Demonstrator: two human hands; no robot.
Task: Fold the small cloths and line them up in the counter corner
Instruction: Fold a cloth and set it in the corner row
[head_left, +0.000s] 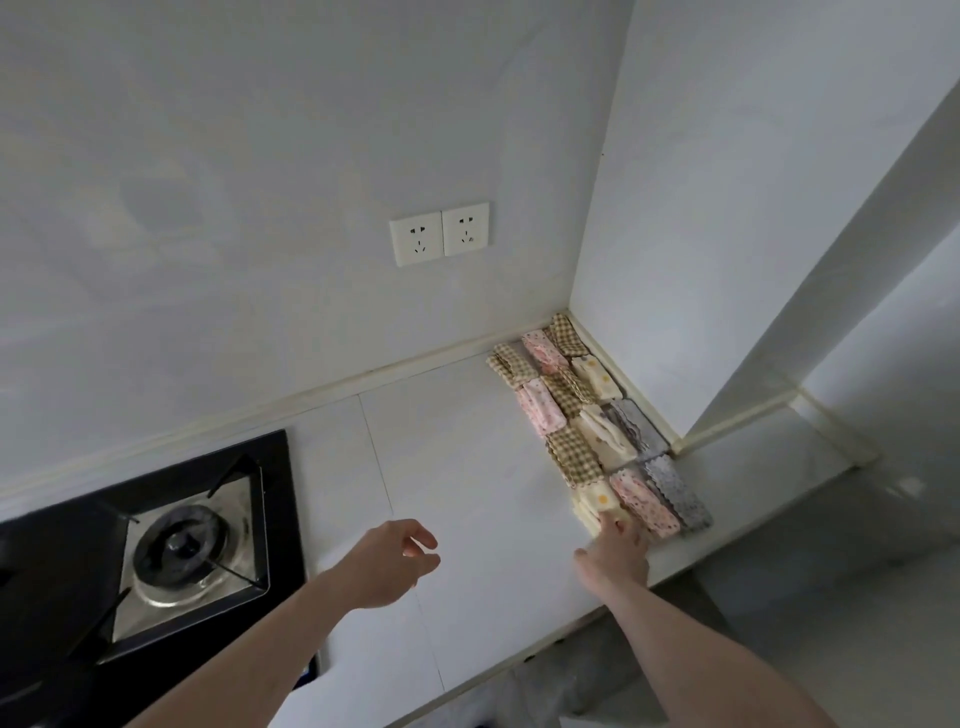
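Right hand (615, 558) presses the nearest cream cloth (597, 501), its length toward the corner; left hand (387, 564) loosely open.

two bare forearms, no sleeves; left hand (387, 564) and right hand (618, 558) ungloved.

- White counter (457, 467), thin seam lines across the top, pale raised strip where it meets the walls.
- Folded small cloths (587, 415) lie on it in tight rows, from the corner out toward the front edge.
- Patterns: tan check, pink floral, cream with yellow dots, grey print.
- Nearest cream cloth (597, 501) sits at the row's front end.
- Black gas hob (156, 545) set into the counter, far left.
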